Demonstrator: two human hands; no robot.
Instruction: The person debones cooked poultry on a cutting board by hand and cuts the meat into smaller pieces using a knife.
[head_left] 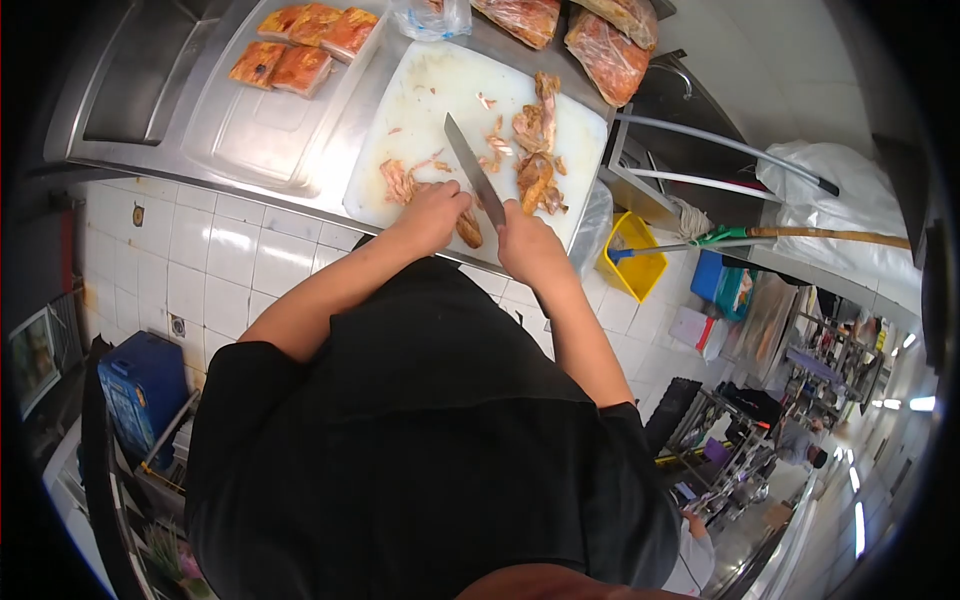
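My right hand [530, 245] grips a kitchen knife [468, 160], its long blade pointing away and to the left over a white cutting board [420, 80]. Close beside it, the curled fingers of my left hand [435, 215] are on a browned piece of cooked meat [469, 230] near the board's front edge. Part of that piece is hidden by the fingers. Shredded meat [398, 182] lies just beyond my left hand. Bony, browned meat pieces [538, 165] are clustered on the board's right side, with small scraps [496, 140] between them and the blade.
Left of the board, a clear plastic tray [255, 130] holds several orange-topped blocks [300, 70]. Wrapped packs of food [608, 60] sit behind the board. Long handles [730, 145] stick out at the right, above a yellow bucket [635, 258]. Other people are in the far right background.
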